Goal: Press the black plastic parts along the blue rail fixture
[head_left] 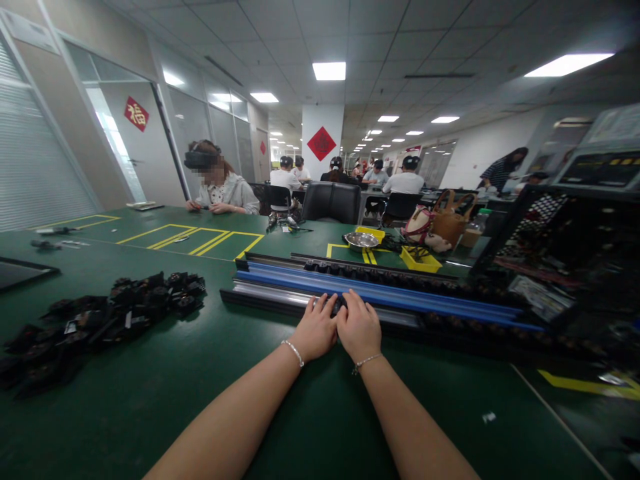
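My left hand [316, 331] and my right hand [359, 328] meet over the nearest long black rail [260, 300], which has a shiny, pale inner channel. Between my fingertips is a small black part [340, 305] at the rail; its exact kind is hidden by my fingers. The fingers of both hands are bent and closed around it. Just behind lies a long blue rail [390, 293], parallel to the black one. A row of small black parts [350, 270] sits along another rail farther back.
A heap of black parts [125, 313] lies on the green table [210, 400] at left. Farther back are a metal bowl [363, 241] and a yellow tray [420, 260]. An open black equipment case [565, 233] stands at right. A person [225, 190] sits across the table.
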### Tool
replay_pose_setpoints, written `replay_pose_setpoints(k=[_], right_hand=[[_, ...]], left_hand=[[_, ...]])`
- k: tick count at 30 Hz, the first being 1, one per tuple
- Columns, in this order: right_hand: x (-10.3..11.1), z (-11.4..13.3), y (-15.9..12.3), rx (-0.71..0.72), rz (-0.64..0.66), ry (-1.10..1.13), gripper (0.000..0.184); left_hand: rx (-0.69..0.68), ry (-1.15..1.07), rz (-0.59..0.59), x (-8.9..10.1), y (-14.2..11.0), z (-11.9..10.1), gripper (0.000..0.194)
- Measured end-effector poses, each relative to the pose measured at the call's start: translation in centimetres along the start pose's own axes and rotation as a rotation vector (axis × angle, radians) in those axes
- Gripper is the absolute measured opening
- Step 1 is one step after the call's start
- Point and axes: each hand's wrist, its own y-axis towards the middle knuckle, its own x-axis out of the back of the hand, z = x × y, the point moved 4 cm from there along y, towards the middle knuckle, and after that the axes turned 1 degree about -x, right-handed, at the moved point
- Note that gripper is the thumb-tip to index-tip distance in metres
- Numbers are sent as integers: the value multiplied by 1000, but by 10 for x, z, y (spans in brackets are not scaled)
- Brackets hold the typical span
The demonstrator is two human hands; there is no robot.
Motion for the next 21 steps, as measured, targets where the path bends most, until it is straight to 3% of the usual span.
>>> replay_pose_setpoints(k=[10,21], right_hand=[[-1,-11,2,-51,-17,140,37],[-1,-20,2,-206,18,280,39]], left_hand=[[8,-15,3,0,0,0,59],[17,2,-7,-1,1,-1,64]])
